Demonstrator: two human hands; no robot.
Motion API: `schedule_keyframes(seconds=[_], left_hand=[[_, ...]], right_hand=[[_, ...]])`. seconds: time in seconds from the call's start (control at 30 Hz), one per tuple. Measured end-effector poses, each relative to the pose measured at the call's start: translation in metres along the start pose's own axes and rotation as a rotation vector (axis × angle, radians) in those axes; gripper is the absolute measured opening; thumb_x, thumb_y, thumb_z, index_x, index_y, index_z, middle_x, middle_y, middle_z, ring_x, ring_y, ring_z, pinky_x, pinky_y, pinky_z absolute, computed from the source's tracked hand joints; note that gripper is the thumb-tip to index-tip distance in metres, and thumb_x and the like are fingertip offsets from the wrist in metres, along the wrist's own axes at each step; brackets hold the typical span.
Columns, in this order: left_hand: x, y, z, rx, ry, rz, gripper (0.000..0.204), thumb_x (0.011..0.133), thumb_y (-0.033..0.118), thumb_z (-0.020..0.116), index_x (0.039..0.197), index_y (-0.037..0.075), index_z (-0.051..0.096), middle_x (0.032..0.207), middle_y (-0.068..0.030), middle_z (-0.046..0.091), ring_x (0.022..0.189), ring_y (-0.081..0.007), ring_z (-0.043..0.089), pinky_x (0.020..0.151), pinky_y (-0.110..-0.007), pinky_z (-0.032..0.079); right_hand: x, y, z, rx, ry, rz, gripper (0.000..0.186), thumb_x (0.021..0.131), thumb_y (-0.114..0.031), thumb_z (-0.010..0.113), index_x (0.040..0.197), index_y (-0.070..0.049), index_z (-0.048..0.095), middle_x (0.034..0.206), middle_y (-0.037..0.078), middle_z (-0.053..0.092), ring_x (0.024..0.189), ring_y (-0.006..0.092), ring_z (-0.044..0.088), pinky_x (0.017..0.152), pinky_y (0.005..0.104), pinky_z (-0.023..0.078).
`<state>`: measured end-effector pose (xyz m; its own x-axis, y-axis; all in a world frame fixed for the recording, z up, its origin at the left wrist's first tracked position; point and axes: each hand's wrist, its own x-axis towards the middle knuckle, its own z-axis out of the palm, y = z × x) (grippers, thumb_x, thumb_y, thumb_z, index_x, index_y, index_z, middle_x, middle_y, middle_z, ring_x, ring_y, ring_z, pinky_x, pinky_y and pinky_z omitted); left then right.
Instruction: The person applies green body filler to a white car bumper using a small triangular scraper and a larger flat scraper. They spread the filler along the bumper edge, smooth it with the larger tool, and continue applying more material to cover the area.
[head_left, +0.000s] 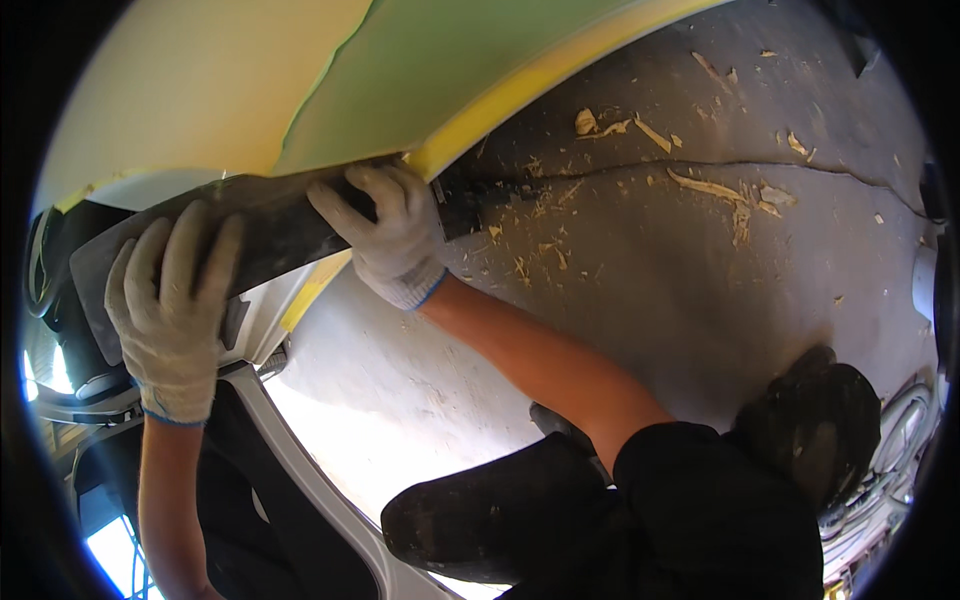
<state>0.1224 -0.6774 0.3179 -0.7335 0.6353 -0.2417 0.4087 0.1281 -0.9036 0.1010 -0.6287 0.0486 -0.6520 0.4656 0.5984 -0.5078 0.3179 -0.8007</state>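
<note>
A long, dark, flat board (280, 222) lies against the lower edge of a curved panel with beige and green areas (400, 85). Both my hands wear pale knit gloves with blue-edged cuffs. My left hand (172, 300) grips the board near its left end, fingers laid over its face and thumb side partly hidden. Towards the board's other end, the fingers of my right hand (388, 228) curl around its upper edge. A yellow strip (510, 95) runs along the panel's edge, just beyond my right hand. What the board is, I cannot make out.
Yellowish scraps and peelings (715, 190) litter the grey floor (640, 270). A thin dark cord (780, 163) crosses it to the right. At lower left is a pale-framed opening (300, 470). My bent knee (470, 510) is below; coiled hoses (900, 440) lie at lower right.
</note>
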Motion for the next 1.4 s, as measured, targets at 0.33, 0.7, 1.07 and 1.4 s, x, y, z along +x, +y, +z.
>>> schedule_keyframes(seconds=[0.33, 0.7, 1.07, 1.4], left_hand=[[-0.025, 0.05, -0.097, -0.216, -0.061, -0.114, 0.049, 0.084, 0.023, 0.08, 0.131, 0.031, 0.069, 0.138, 0.0049, 0.059, 0.131, -0.0199, 0.052, 0.115, -0.043, 0.048], [0.219, -0.005, -0.249, -0.08, 0.072, 0.054, 0.05, 0.08, 0.011, 0.067, 0.128, 0.024, 0.07, 0.13, 0.0021, 0.062, 0.118, -0.0192, 0.059, 0.096, -0.035, 0.054], [0.493, -0.045, -0.37, 0.356, 0.418, 0.459, 0.056, 0.079, 0.011, 0.07, 0.132, 0.027, 0.068, 0.135, 0.0026, 0.062, 0.122, -0.021, 0.061, 0.104, -0.037, 0.055], [0.631, -0.055, -0.425, 0.42, 0.441, 0.681, 0.063, 0.077, 0.006, 0.073, 0.136, 0.027, 0.065, 0.133, 0.0033, 0.063, 0.12, -0.0198, 0.061, 0.104, -0.033, 0.056]], right_hand=[[0.015, -0.001, -0.136, 0.136, -0.279, -0.087, 0.049, 0.078, -0.004, 0.069, 0.124, -0.019, 0.076, 0.119, 0.01, 0.062, 0.115, 0.0331, 0.056, 0.101, 0.0455, 0.051], [0.179, 0.071, -0.256, 0.008, 0.04, -0.007, 0.044, 0.078, -0.007, 0.074, 0.122, -0.015, 0.076, 0.114, 0.012, 0.066, 0.105, 0.033, 0.062, 0.094, 0.0454, 0.051], [0.359, 0.183, -0.355, 0.043, 0.504, 0.207, 0.065, 0.071, 0.004, 0.071, 0.132, -0.016, 0.068, 0.122, 0.016, 0.064, 0.111, 0.0389, 0.058, 0.098, 0.0484, 0.048], [0.439, 0.24, -0.368, 0.178, 0.682, 0.314, 0.07, 0.069, 0.008, 0.065, 0.136, -0.012, 0.067, 0.124, 0.02, 0.062, 0.114, 0.0409, 0.055, 0.099, 0.0486, 0.047]])
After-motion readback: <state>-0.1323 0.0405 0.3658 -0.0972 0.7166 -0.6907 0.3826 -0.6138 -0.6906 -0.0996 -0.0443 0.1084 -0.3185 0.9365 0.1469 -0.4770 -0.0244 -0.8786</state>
